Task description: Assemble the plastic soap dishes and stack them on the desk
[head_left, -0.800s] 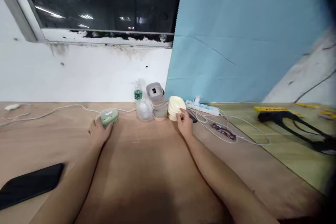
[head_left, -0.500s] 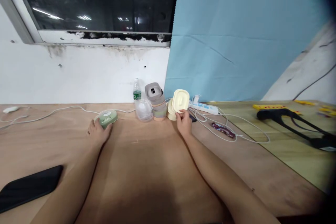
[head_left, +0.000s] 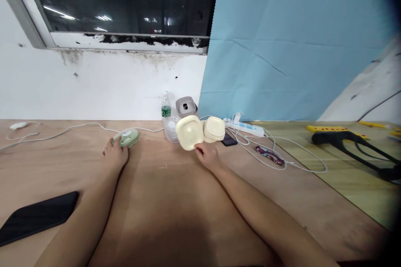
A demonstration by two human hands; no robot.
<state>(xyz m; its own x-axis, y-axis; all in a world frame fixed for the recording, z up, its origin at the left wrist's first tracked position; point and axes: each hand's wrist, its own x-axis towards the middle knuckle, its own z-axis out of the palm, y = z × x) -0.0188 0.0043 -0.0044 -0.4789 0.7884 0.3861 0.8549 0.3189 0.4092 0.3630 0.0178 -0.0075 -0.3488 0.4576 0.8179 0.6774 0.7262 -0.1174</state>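
My right hand (head_left: pixel 209 156) pinches a pale yellow square lid (head_left: pixel 189 132) by its lower right edge and holds it tilted up, its face towards me. Just right of the lid stands a stack of pale yellow square pieces (head_left: pixel 214 128). Over on the left, my left hand (head_left: pixel 115 153) lies on the table, with thumb and fingers around the near end of a pale green rounded case (head_left: pixel 130 137) with a round white label. Behind the lid, partly hidden, are grey stacked containers (head_left: pixel 186 107) and clear plastic cups (head_left: pixel 171 128).
A bottle with a green label (head_left: pixel 166 108) stands by the wall. Right of the stack lie a dark phone (head_left: pixel 229 139), a white power strip (head_left: pixel 246 127), loose white cables and a dark red wrapper (head_left: pixel 270 155). A black flat object (head_left: pixel 39 217) lies at near left.
My right hand has moved left and slightly down with the yellow lid, away from the yellow stack to in front of the grey containers. The left hand stays at the green case.
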